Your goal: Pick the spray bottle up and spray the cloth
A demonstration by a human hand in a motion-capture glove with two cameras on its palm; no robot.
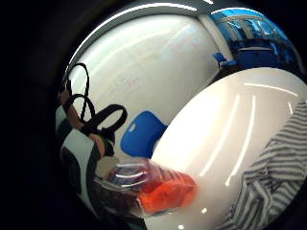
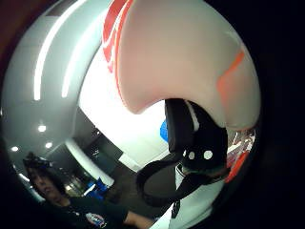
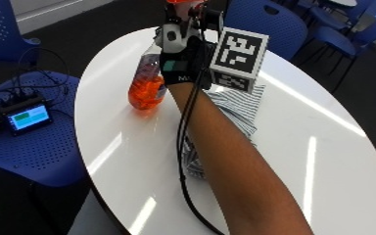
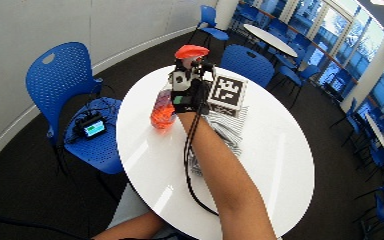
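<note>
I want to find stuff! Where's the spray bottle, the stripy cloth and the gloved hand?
spray bottle (image 3: 146,90): outside view, orange liquid in its lower body.
stripy cloth (image 3: 240,110): outside view, part beside the forearm.
gloved hand (image 3: 183,54): outside view, back of the hand.

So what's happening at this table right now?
A person's gloved right hand grips the neck of a spray bottle holding orange liquid, apparently lifted off the white round table. A striped cloth lies on the table beside it, under the forearm. No spray is visible yet.
</note>
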